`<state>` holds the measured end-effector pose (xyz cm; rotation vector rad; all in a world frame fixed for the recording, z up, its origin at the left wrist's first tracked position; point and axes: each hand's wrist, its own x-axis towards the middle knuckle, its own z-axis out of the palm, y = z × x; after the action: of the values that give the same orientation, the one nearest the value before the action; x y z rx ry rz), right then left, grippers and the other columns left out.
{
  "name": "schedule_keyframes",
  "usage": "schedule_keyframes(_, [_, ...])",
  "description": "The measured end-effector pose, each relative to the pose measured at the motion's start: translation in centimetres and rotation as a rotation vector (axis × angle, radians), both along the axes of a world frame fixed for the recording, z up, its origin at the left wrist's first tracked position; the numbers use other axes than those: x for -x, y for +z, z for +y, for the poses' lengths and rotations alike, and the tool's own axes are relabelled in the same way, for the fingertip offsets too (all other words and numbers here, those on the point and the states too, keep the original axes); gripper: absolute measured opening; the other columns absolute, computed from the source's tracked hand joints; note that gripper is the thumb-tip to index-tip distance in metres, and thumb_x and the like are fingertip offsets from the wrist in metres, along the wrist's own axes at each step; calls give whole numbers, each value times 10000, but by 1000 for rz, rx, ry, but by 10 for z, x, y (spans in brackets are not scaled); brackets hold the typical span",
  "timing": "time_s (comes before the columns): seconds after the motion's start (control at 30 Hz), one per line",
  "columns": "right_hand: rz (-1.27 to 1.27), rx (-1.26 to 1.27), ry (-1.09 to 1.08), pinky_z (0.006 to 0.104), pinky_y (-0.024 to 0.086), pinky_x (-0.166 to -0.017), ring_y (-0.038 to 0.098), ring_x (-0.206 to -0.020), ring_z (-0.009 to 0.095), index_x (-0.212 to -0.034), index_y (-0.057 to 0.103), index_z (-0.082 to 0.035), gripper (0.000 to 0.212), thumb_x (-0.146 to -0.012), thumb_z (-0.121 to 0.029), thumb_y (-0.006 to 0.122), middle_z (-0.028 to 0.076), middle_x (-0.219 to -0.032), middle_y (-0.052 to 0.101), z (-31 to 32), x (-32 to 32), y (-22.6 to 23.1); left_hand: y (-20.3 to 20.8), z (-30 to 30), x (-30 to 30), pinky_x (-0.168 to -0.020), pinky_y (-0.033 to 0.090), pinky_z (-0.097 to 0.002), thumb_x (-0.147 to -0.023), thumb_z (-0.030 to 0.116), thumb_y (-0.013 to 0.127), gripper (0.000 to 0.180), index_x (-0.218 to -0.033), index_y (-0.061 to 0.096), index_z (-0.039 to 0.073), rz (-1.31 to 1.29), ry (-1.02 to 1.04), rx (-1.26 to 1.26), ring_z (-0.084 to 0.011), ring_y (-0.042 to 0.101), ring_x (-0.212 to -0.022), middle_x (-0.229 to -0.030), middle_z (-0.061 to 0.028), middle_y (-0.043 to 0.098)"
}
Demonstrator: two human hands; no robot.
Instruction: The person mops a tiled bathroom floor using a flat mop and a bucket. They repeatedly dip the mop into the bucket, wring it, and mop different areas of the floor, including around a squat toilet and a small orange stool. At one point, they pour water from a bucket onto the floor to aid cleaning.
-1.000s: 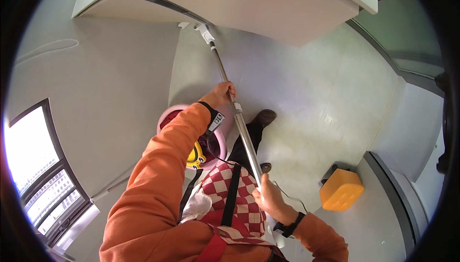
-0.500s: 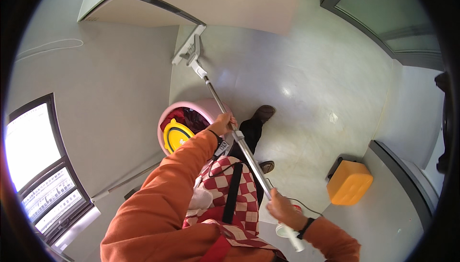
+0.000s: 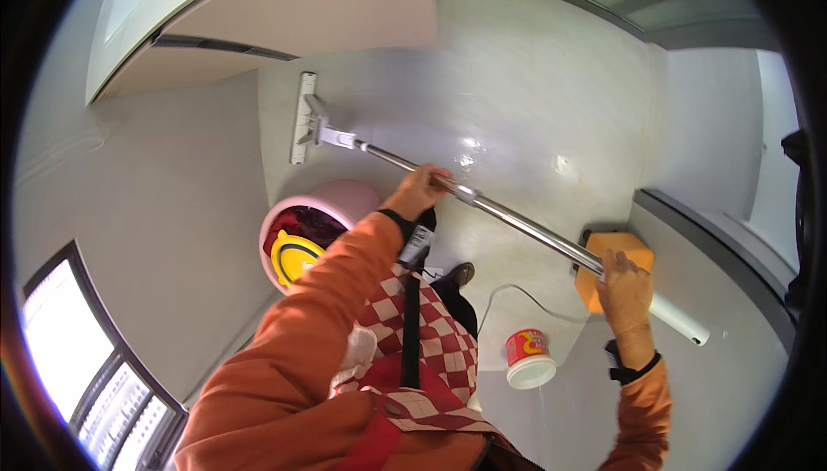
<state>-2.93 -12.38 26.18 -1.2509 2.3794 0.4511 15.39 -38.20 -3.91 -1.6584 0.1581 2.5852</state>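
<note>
My hands hold a long mop with a steel pole [image 3: 534, 228], which slants across in front of me. Its flat white head [image 3: 303, 118] lies on the floor near the left wall, beyond the pink tub [image 3: 345, 195]. My left hand [image 3: 419, 193] is wrapped round the pole below the head, just short of the collar. Further back, my right hand [image 3: 626, 294] grips the pole near its white handle end [image 3: 680, 320], over the orange stool [image 3: 636, 251]. Dark cloth and a yellow round basin or lid [image 3: 295, 257] sit in the tub.
A pale cabinet [image 3: 345, 6] overhangs the floor at the far left. To the far right is a grey-framed door [image 3: 586, 2]. A red and white bucket [image 3: 530, 359] stands near my right arm, with a thin cable [image 3: 508, 290] beside it. Left, a window [image 3: 73, 325].
The mop head has come back from the cabinet's edge and turned more parallel to the left wall. My right hand has swung outward to the right and forward, bringing the pole flatter across.
</note>
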Motion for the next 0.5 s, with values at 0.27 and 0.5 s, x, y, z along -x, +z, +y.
schedule_keyframes(0.27, [-246,-67,-190,332,453,-504,584,-588,218,-797,488,-99,132,-702,-82,578,42,-657,540,10,-69,29,-14,-1,-49,-721,517,-447,-843,102,448,134,-741,455,15,-435,73,-80,-287,559,-666,-712,-129,518])
schedule_keyframes(0.5, [-233,-73,-431,391,448,-549,572,-614,293,-825,492,-100,287,-595,-64,659,71,-693,558,111,-115,61,-6,111,-67,-655,516,-448,-838,106,439,130,-797,466,-15,-252,-300,-120,-334,574,-673,-694,-172,524])
